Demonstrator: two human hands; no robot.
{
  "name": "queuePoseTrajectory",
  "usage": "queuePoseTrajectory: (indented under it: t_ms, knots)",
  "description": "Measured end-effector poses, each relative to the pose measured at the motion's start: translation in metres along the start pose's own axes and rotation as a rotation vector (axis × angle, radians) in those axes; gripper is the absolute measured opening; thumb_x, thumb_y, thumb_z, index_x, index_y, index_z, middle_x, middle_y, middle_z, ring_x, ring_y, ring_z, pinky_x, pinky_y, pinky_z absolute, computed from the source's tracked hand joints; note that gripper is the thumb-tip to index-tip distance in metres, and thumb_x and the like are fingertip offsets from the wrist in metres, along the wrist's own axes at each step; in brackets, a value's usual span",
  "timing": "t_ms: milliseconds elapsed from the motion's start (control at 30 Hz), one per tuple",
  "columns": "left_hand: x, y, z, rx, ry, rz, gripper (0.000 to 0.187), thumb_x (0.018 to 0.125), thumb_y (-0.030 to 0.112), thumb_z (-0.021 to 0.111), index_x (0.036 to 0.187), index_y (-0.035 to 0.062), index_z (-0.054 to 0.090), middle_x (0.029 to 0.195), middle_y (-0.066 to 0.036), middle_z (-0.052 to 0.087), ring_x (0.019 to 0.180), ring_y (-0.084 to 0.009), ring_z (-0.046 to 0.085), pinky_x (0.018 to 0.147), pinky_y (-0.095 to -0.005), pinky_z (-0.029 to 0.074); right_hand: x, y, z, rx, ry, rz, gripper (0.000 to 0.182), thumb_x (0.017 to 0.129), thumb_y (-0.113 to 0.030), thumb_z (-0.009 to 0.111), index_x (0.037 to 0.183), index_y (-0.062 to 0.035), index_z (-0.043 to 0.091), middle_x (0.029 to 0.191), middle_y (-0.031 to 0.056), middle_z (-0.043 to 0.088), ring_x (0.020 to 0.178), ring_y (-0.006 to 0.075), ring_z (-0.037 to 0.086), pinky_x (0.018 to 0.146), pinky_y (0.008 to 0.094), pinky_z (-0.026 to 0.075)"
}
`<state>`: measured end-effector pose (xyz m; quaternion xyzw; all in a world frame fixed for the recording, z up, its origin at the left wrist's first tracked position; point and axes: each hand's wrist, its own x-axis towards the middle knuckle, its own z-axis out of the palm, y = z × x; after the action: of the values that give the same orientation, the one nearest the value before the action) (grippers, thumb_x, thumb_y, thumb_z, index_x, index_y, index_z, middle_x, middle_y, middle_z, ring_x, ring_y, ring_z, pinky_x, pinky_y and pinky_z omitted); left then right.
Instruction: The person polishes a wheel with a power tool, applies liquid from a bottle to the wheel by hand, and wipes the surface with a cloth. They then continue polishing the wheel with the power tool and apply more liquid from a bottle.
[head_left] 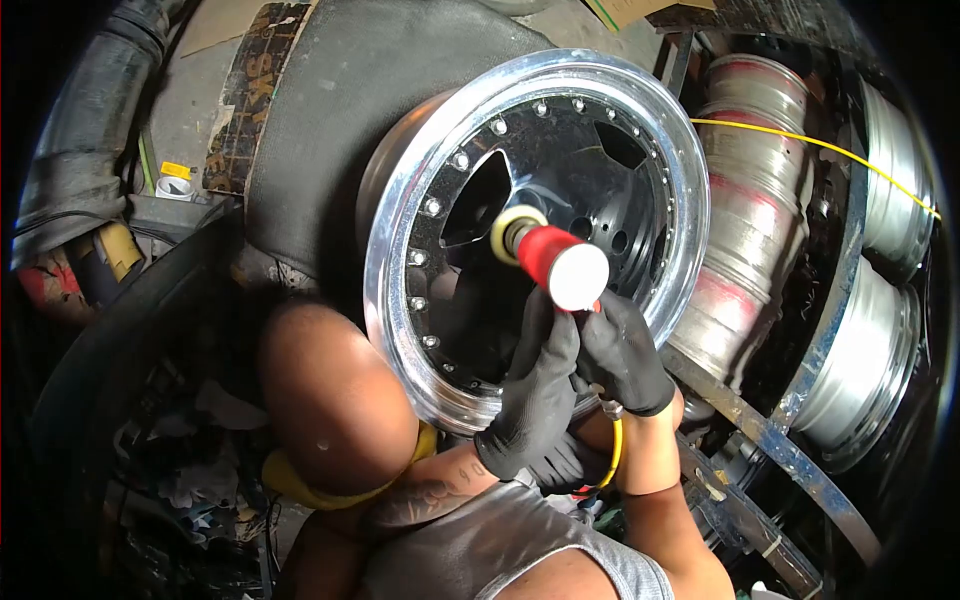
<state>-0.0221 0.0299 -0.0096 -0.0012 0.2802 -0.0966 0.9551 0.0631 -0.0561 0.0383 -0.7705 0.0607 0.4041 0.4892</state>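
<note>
Held between both my black-gloved hands is a red air polisher (545, 262) with a white, brightly lit end and a pale yellow round pad (512, 232) at its front. My left hand (535, 395) is closed around the lower side of the tool, and my right hand (625, 355) grips its handle end, where a yellow air hose (614, 450) joins. Behind the tool stands a wheel rim (385, 310), tilted, with a shiny polished lip and a black bolted centre. The pad is over the black centre; whether it touches cannot be made out.
A dark grey padded sheet (330, 130) lies behind the rim. To the right, a metal rack (825, 330) holds several silver rims (855, 360) and worn red-marked barrels (745, 190). My knee (335, 400) is close at the left. A yellow cable (800, 135) crosses the rack.
</note>
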Motion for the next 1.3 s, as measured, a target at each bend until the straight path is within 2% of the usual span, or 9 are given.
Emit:
queuePoseTrajectory:
  t_ms: [200,367,467,533,633,767,1000,1100,1300]
  knots:
    - [-0.011,0.0,0.01,0.045,0.028,0.042,0.059,0.108,0.038,0.043,0.158,0.0151,0.02,0.136,-0.004,0.046,0.118,-0.0114,0.05,0.095,-0.0288,0.044,-0.005,-0.022,-0.002,0.047,-0.076,0.236,0.048,0.096,-0.036,0.062,0.121,0.0034,0.06,0.073,-0.0009,0.055,0.06,0.0038,0.047,0.052,0.0213,0.035]
    - [0.0,0.006,0.007,0.028,0.015,0.064,0.058,0.108,0.045,0.042,0.156,0.0179,0.024,0.132,-0.003,0.048,0.111,-0.0111,0.052,0.089,-0.0278,0.046,0.008,-0.012,0.007,-0.129,0.002,-0.095,0.042,0.097,-0.033,0.061,0.121,0.0017,0.062,0.073,-0.0007,0.056,0.062,0.0028,0.048,0.053,0.0211,0.036]
    - [-0.005,0.002,0.013,0.03,0.017,0.038,0.058,0.107,0.046,0.043,0.155,0.0194,0.025,0.133,-0.002,0.048,0.112,-0.0099,0.051,0.086,-0.0259,0.044,-0.004,-0.027,-0.001,0.038,-0.075,0.198,0.041,0.097,-0.033,0.061,0.12,0.0016,0.062,0.073,-0.0012,0.056,0.063,0.0029,0.049,0.053,0.0218,0.036]
    - [-0.006,0.003,0.014,0.04,0.003,0.01,0.057,0.107,0.047,0.044,0.154,0.0206,0.026,0.135,-0.001,0.047,0.115,-0.009,0.05,0.087,-0.0255,0.043,-0.003,-0.022,-0.004,0.008,-0.058,0.153,0.042,0.097,-0.033,0.061,0.119,0.0021,0.062,0.073,-0.0007,0.058,0.062,0.0032,0.051,0.052,0.0218,0.038]
    - [-0.001,0.004,0.011,-0.037,-0.019,0.042,0.057,0.107,0.047,0.043,0.154,0.0199,0.025,0.139,0.0,0.045,0.124,-0.0103,0.047,0.099,-0.0304,0.043,-0.001,-0.024,0.008,0.004,-0.004,0.064,0.04,0.098,-0.033,0.061,0.118,0.0022,0.061,0.073,-0.0006,0.059,0.062,0.0044,0.053,0.053,0.0217,0.04]
    - [-0.011,-0.01,0.002,-0.121,0.078,0.07,0.061,0.107,0.048,0.04,0.157,0.0189,0.022,0.145,-0.002,0.042,0.134,-0.0147,0.043,0.112,-0.035,0.038,0.003,-0.032,0.0,-0.066,-0.249,0.107,0.042,0.098,-0.033,0.062,0.119,0.003,0.06,0.079,0.0028,0.061,0.066,0.006,0.056,0.056,0.0235,0.043]
    - [-0.02,0.0,-0.001,-0.018,0.013,0.068,0.064,0.106,0.052,0.041,0.157,0.021,0.02,0.148,-0.003,0.038,0.136,-0.0154,0.041,0.11,-0.0362,0.039,-0.006,-0.016,0.015,-0.16,-0.136,-0.069,0.042,0.099,-0.034,0.06,0.121,0.0027,0.06,0.084,0.0035,0.061,0.073,0.0073,0.058,0.062,0.0247,0.046]
    - [-0.023,-0.001,-0.002,0.027,0.046,0.051,0.063,0.105,0.053,0.041,0.156,0.0208,0.022,0.144,-0.003,0.041,0.135,-0.0147,0.042,0.11,-0.0357,0.039,-0.01,-0.021,0.012,-0.054,-0.167,0.12,0.04,0.1,-0.032,0.059,0.12,0.0022,0.061,0.085,0.0033,0.06,0.073,0.0075,0.057,0.065,0.0257,0.046]
    - [0.0,0.015,0.009,0.026,-0.029,0.145,0.056,0.11,0.04,0.036,0.153,0.0058,0.027,0.141,-0.008,0.045,0.13,-0.0167,0.047,0.108,-0.0314,0.041,0.004,-0.014,0.019,-0.088,0.026,-0.067,0.037,0.1,-0.031,0.06,0.118,0.002,0.062,0.084,0.0008,0.061,0.075,0.0063,0.052,0.065,0.025,0.044]
